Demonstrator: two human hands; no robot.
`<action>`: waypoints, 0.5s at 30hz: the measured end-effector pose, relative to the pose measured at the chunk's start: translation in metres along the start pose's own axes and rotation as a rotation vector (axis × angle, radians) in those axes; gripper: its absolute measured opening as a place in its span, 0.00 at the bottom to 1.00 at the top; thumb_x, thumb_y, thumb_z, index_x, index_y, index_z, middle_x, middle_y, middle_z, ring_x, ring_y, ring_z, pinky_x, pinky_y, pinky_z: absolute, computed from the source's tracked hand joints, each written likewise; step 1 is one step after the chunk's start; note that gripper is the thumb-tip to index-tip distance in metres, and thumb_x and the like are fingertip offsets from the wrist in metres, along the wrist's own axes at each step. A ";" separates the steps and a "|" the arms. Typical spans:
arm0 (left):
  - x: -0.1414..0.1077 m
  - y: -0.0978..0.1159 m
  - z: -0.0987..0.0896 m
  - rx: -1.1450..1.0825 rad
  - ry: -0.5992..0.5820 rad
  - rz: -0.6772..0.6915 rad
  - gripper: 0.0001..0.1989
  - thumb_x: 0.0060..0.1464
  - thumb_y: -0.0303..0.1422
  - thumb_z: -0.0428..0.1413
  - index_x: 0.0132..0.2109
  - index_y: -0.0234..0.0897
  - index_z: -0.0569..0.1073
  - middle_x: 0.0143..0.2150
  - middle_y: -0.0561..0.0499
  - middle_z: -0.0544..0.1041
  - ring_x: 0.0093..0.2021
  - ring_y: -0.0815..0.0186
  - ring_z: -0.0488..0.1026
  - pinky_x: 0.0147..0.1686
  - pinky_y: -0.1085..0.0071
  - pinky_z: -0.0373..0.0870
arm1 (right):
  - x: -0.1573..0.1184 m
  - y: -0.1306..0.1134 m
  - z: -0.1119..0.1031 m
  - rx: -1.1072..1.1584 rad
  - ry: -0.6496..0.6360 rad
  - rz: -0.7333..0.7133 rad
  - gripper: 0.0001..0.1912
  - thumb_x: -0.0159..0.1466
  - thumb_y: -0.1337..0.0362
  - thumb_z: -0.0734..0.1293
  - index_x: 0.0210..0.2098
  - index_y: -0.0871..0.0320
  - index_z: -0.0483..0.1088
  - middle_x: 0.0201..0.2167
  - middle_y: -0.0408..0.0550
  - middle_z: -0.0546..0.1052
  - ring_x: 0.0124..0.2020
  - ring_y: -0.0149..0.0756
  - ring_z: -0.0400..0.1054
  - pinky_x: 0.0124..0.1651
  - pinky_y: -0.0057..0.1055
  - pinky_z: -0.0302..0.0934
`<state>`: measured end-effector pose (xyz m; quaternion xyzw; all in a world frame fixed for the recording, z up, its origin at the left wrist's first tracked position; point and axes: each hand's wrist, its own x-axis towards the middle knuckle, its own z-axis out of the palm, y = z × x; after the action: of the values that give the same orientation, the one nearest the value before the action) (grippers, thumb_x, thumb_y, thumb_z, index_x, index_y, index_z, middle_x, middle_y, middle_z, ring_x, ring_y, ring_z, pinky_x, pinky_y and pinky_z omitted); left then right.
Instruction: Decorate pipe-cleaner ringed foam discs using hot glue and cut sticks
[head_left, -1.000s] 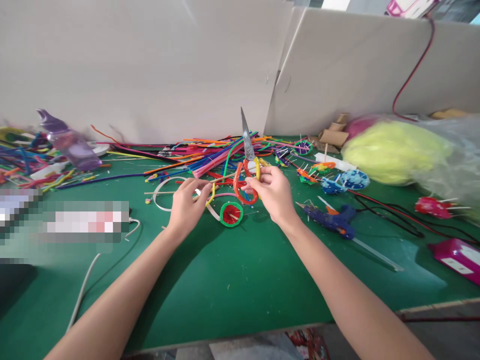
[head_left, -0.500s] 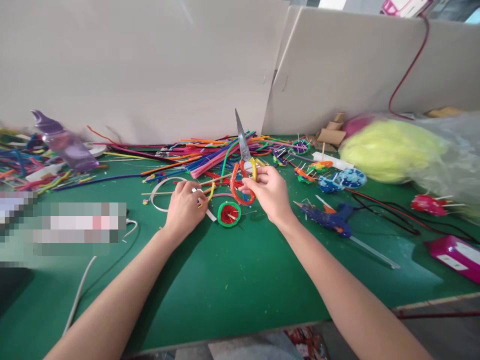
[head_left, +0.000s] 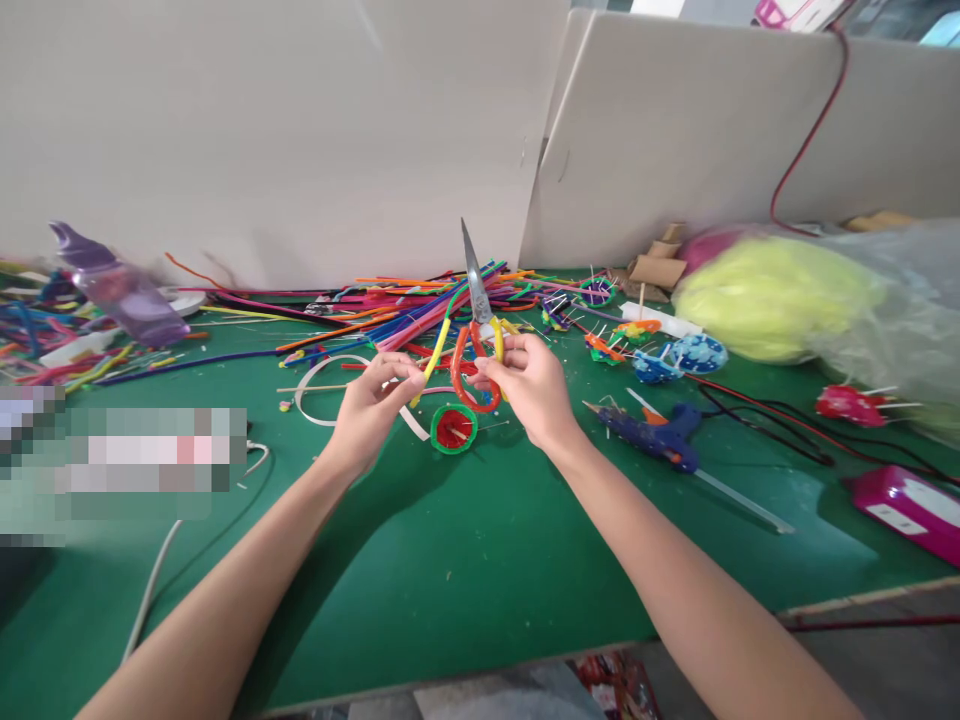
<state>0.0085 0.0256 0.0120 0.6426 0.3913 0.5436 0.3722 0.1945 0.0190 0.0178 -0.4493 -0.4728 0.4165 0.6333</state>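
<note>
My right hand grips a pair of scissors by its red and yellow handles, blades pointing up and away, closed together. Between the fingertips of my left hand is a short yellow pipe cleaner, held upright at a slant just left of the scissors. On the green table below, between both hands, lies a small round piece with a green rim and red middle. A white strip bent into a loop rests behind my left hand, partly hidden by it.
Piled pipe cleaners line the back by the grey partition. A blue glue gun lies right, its cord trailing past small umbrella-like pieces. A purple bottle leans at left; a yellow bag and magenta box sit right.
My left hand has come up from the table with the yellow pipe cleaner in its fingertips. The scissors stay in my right hand, and the view has shifted slightly.
</note>
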 end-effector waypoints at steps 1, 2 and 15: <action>-0.001 0.001 0.001 -0.022 -0.011 0.001 0.06 0.49 0.36 0.61 0.30 0.39 0.75 0.40 0.49 0.71 0.45 0.62 0.68 0.41 0.67 0.67 | -0.001 -0.001 0.001 0.005 -0.006 0.011 0.15 0.52 0.64 0.71 0.35 0.56 0.62 0.25 0.40 0.76 0.25 0.36 0.76 0.32 0.35 0.74; -0.002 0.001 0.002 -0.036 -0.019 0.002 0.06 0.49 0.36 0.61 0.30 0.39 0.76 0.41 0.49 0.71 0.45 0.62 0.68 0.42 0.67 0.68 | -0.002 -0.001 0.003 0.006 -0.011 0.019 0.16 0.52 0.64 0.71 0.35 0.56 0.62 0.25 0.40 0.76 0.24 0.36 0.76 0.32 0.35 0.74; -0.003 0.004 0.004 0.015 -0.120 -0.051 0.10 0.46 0.39 0.63 0.28 0.37 0.75 0.41 0.47 0.71 0.47 0.60 0.69 0.43 0.65 0.69 | -0.009 0.000 0.009 -0.015 -0.063 0.030 0.16 0.52 0.64 0.72 0.36 0.56 0.62 0.27 0.42 0.77 0.25 0.36 0.76 0.33 0.35 0.73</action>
<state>0.0124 0.0212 0.0142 0.6665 0.3888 0.4915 0.4037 0.1843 0.0117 0.0172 -0.4478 -0.4889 0.4363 0.6083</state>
